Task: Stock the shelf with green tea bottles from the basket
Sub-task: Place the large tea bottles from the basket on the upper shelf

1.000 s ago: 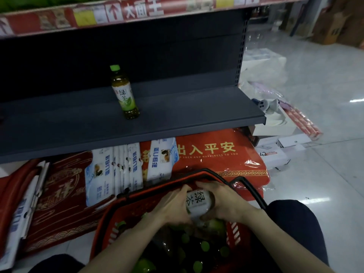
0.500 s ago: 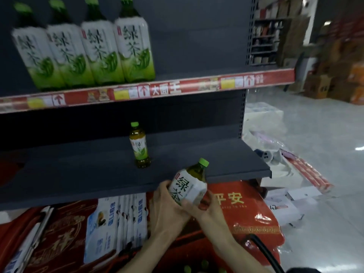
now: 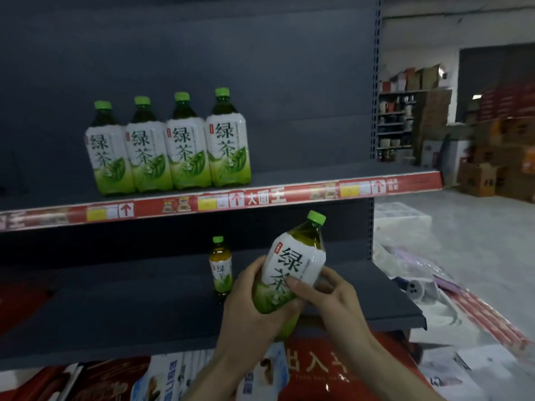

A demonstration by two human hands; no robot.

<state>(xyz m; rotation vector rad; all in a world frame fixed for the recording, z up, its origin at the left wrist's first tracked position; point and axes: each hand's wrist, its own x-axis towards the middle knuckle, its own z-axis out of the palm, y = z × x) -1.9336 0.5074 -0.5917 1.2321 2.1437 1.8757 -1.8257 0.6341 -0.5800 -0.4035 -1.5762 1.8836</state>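
A large green tea bottle (image 3: 292, 264) with a white label and green cap is tilted to the right in front of the lower shelf (image 3: 130, 308). My left hand (image 3: 252, 302) grips its lower body from the left and my right hand (image 3: 327, 293) holds it from the right, thumb on the label. Several large green tea bottles (image 3: 169, 146) stand in a row on the upper shelf (image 3: 333, 175). One small green tea bottle (image 3: 221, 269) stands on the lower shelf, just left of my left hand. The basket is out of view.
A red price strip (image 3: 260, 198) runs along the upper shelf's edge. Red mats and white packets (image 3: 318, 369) lie on the floor below the lower shelf. White boxes and wrapped goods (image 3: 434, 290) lie on the floor at the right. Cartons (image 3: 492, 157) are stacked far right.
Both hands lifted the large bottle out of the basket and up in front of the lower shelf. My view rose, so the basket dropped out of sight and the upper shelf's row came fully into view.
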